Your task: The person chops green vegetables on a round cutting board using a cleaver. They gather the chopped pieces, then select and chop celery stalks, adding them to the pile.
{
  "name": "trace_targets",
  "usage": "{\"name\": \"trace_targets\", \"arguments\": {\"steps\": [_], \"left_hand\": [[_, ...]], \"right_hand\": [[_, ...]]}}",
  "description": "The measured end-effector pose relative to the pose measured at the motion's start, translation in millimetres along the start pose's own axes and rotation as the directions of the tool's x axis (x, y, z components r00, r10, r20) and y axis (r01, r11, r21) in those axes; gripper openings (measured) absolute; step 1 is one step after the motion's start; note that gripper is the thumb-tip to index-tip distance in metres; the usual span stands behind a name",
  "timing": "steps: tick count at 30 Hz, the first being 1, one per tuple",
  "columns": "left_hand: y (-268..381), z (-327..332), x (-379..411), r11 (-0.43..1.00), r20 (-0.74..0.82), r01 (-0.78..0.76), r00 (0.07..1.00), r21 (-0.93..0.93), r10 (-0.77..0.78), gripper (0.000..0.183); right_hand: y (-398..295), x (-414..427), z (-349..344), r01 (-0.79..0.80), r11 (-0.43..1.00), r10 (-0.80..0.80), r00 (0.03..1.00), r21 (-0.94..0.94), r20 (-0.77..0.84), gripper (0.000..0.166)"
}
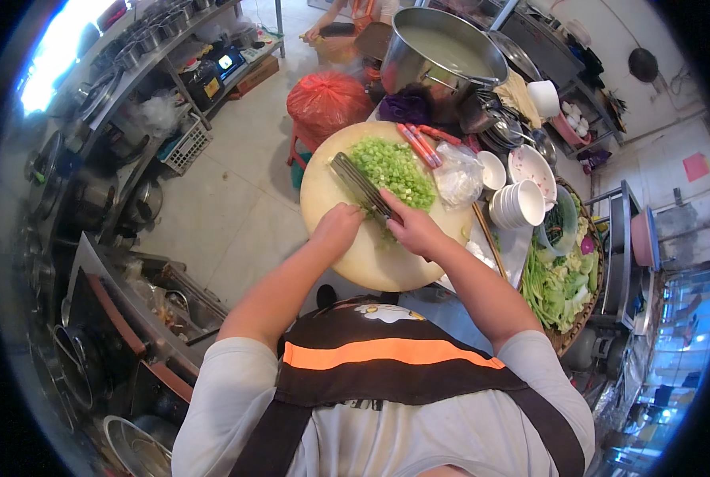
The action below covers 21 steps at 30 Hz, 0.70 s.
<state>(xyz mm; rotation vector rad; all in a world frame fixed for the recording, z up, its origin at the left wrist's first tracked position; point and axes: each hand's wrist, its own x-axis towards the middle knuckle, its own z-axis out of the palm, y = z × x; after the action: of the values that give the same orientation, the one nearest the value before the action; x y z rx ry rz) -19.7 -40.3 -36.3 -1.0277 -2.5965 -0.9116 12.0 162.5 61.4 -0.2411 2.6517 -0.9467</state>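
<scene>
My right hand grips the handle of a kitchen cleaver, its blade pointing away and to the left over a round chopping board. Right of the blade lies a spread heap of chopped green scallions. On the left side of the blade, my left hand rests low over the board with curled fingers close to the steel. A few green bits show by its fingertips; whether it pinches any is hidden. Sausages in red wrappers and a clear plastic bag lie at the board's right edge.
A large steel stockpot of cloudy liquid stands beyond the board. To the right are stacked white bowls, chopsticks and a basket of leafy greens. A red plastic bag sits behind; another person is farther back.
</scene>
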Motion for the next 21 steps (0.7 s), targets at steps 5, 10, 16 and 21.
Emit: {"name": "trace_targets", "arguments": {"steps": [5, 10, 16, 21], "left_hand": [[-0.3, 8.2, 2.7, 0.999, -0.043, 0.045, 0.998, 0.01, -0.044, 0.003], [0.7, 2.8, 4.4, 0.998, 0.002, 0.067, 0.998, 0.003, -0.067, 0.003], [-2.6, -0.6, 5.6, 1.0, -0.003, 0.019, 1.0, -0.01, -0.019, 0.004], [-7.5, 3.6, 3.3, 0.991, 0.02, 0.094, 0.996, -0.096, -0.092, 0.006]], "right_hand": [[-18.2, -9.9, -14.2, 0.039, 0.978, -0.034, 0.999, -0.207, 0.028, 0.064], [-6.4, -3.1, 13.1, 0.079, 0.975, -0.076, 0.997, -0.21, 0.019, 0.065], [-10.0, 15.7, 10.8, 0.049, 0.977, -0.049, 0.999, -0.205, 0.008, 0.064], [-20.6, -6.7, 0.3, 0.065, 0.965, -0.045, 0.996, -0.253, 0.082, 0.063]]}}
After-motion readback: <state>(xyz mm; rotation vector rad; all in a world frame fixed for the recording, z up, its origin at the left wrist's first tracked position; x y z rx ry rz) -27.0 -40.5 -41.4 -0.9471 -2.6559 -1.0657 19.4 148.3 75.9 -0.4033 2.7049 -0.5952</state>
